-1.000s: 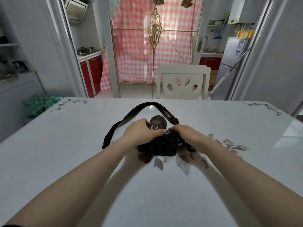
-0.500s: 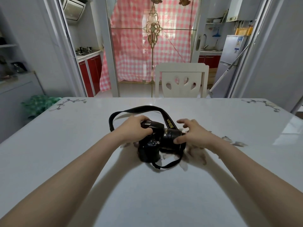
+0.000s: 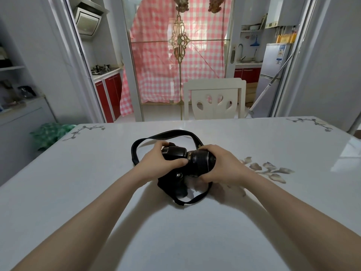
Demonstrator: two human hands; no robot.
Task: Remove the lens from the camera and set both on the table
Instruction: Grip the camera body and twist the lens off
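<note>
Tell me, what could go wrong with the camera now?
The lens is still on the camera, with the right hand wrapped round it. When it comes free, it could slip and hit the table. The strap loops behind the body and under it, so it might snag a hand and tug the camera. The left hand holds only the top, so the body could twist.

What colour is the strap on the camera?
Black, with a bit of yellow lettering. The strap shows best in the head view.
</note>
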